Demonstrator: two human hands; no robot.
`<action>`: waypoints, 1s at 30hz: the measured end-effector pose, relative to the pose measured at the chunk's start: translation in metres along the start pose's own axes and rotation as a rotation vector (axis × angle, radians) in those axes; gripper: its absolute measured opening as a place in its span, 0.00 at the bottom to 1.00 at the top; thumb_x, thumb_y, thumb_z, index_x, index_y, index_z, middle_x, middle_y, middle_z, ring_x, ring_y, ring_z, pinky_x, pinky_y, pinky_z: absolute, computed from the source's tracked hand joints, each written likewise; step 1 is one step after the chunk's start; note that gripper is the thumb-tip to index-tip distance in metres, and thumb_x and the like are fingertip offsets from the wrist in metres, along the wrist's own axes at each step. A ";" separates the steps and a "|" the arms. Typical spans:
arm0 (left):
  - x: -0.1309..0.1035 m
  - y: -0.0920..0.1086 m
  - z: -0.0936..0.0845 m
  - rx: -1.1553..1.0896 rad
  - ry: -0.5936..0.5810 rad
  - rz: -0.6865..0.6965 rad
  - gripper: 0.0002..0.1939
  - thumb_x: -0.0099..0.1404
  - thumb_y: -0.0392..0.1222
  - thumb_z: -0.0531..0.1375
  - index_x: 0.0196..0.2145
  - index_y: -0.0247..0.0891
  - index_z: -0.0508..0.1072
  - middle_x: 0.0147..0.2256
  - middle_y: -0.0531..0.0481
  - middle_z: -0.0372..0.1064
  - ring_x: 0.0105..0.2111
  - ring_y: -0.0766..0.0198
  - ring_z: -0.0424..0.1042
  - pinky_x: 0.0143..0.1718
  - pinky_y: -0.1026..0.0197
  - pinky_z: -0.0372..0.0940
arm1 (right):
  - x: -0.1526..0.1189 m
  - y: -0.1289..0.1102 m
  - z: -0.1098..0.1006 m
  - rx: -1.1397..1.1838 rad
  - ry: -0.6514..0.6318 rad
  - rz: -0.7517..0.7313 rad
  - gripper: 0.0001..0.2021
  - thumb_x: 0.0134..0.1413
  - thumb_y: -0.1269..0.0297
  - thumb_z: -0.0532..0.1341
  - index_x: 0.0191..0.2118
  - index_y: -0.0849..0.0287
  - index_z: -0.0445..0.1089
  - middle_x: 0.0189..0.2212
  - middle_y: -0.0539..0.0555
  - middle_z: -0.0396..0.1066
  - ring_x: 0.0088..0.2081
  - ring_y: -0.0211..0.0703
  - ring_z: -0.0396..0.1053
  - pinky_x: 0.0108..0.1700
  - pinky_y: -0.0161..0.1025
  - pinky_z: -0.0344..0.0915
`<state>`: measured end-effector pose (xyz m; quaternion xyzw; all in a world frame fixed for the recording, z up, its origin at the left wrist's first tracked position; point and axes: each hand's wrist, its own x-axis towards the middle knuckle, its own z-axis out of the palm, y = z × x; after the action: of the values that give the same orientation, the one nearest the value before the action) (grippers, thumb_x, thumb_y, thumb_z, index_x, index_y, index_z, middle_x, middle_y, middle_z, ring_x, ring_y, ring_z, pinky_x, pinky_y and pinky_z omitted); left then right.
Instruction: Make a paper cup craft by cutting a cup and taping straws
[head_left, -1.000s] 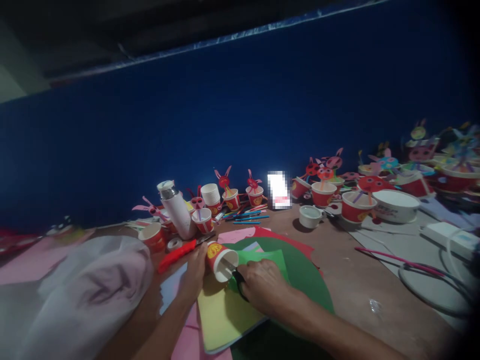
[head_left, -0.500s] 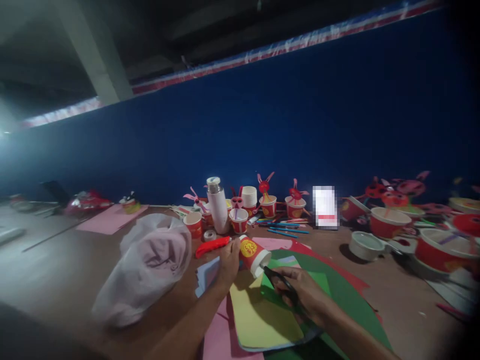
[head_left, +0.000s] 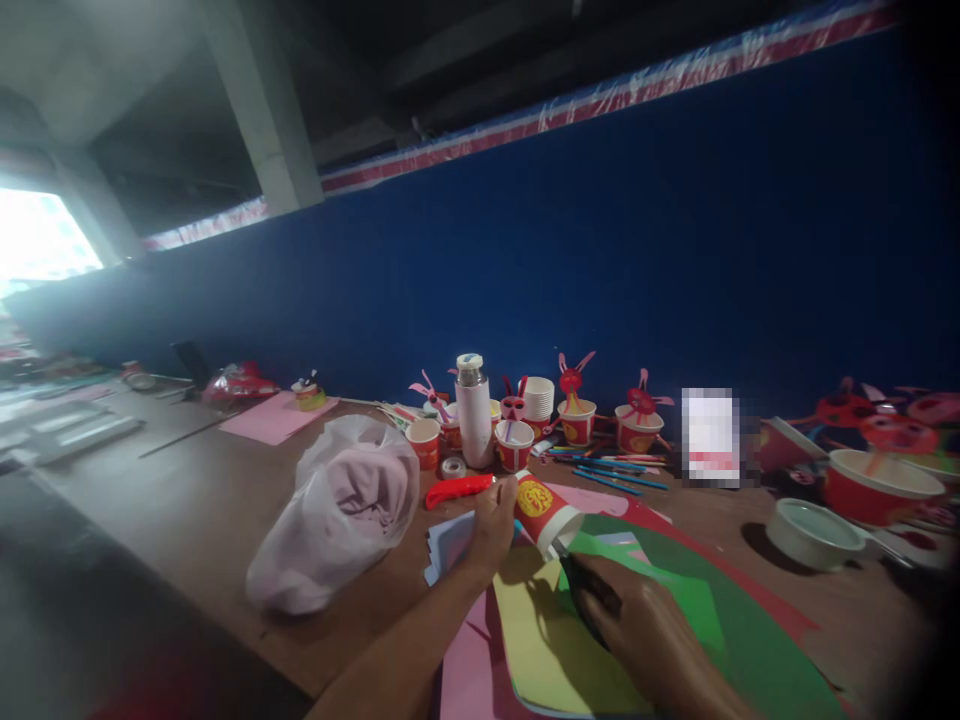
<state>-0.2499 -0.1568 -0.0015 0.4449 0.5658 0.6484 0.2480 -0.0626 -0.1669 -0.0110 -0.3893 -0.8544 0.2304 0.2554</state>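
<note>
A red and white paper cup (head_left: 546, 508) with a round yellow print lies tilted in my left hand (head_left: 493, 525), its open mouth facing down to the right. The fingers close round its base end. My right hand (head_left: 637, 608) is wrapped round black-handled scissors (head_left: 583, 597). Their tip meets the cup's rim and partly disappears inside the mouth, so I cannot tell how far the blades are apart. Under both hands lie yellow paper (head_left: 551, 640) and green paper (head_left: 697, 605). A red-handled tool (head_left: 459, 489) rests just beyond my left hand.
A white thermos (head_left: 474, 420) stands behind the cup, near a tape roll (head_left: 453, 467). Bunny-decorated cups (head_left: 576, 424) and blue pens (head_left: 611, 480) line the back. A wrapped plastic bag (head_left: 337, 520) sits at left, a white bowl (head_left: 814, 535) at right.
The view has swung left, so everything sits further right in it. My right hand has rolled over somewhat, showing more of its back. The cup and scissors stay together.
</note>
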 end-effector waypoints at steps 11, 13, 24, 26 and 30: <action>-0.002 -0.001 -0.003 0.029 -0.013 0.028 0.18 0.61 0.50 0.50 0.19 0.38 0.60 0.19 0.55 0.53 0.22 0.68 0.53 0.24 0.63 0.51 | 0.003 0.008 0.009 0.303 -0.038 0.116 0.15 0.47 0.61 0.55 0.41 0.56 0.71 0.25 0.52 0.72 0.23 0.41 0.67 0.24 0.34 0.61; -0.004 -0.002 -0.001 0.030 -0.020 0.030 0.18 0.61 0.51 0.50 0.19 0.37 0.62 0.19 0.55 0.54 0.22 0.68 0.54 0.24 0.63 0.51 | 0.006 0.008 0.008 0.610 -0.124 0.309 0.15 0.44 0.58 0.57 0.38 0.59 0.72 0.18 0.48 0.66 0.16 0.35 0.60 0.17 0.31 0.54; -0.008 0.005 0.017 -0.145 -0.137 -0.026 0.21 0.60 0.53 0.51 0.42 0.35 0.70 0.41 0.42 0.69 0.42 0.57 0.67 0.41 0.58 0.61 | 0.016 -0.015 -0.009 0.972 -0.031 0.400 0.11 0.36 0.62 0.61 0.28 0.63 0.71 0.16 0.45 0.61 0.14 0.29 0.54 0.17 0.29 0.49; -0.008 0.006 0.017 -0.284 -0.151 -0.075 0.25 0.59 0.51 0.55 0.51 0.36 0.63 0.47 0.41 0.66 0.45 0.55 0.66 0.44 0.57 0.61 | 0.016 -0.016 -0.011 0.972 -0.028 0.384 0.11 0.36 0.62 0.61 0.30 0.63 0.71 0.17 0.45 0.62 0.14 0.29 0.54 0.17 0.29 0.50; -0.012 0.014 0.015 -0.599 -0.253 -0.242 0.32 0.55 0.47 0.60 0.56 0.37 0.56 0.47 0.40 0.65 0.44 0.55 0.68 0.44 0.56 0.62 | 0.014 -0.016 -0.013 0.959 -0.053 0.317 0.13 0.39 0.58 0.61 0.30 0.63 0.70 0.17 0.46 0.61 0.15 0.29 0.53 0.17 0.29 0.51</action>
<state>-0.2287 -0.1623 0.0074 0.3587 0.3638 0.6915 0.5108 -0.0715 -0.1627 0.0127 -0.3474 -0.5890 0.6426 0.3457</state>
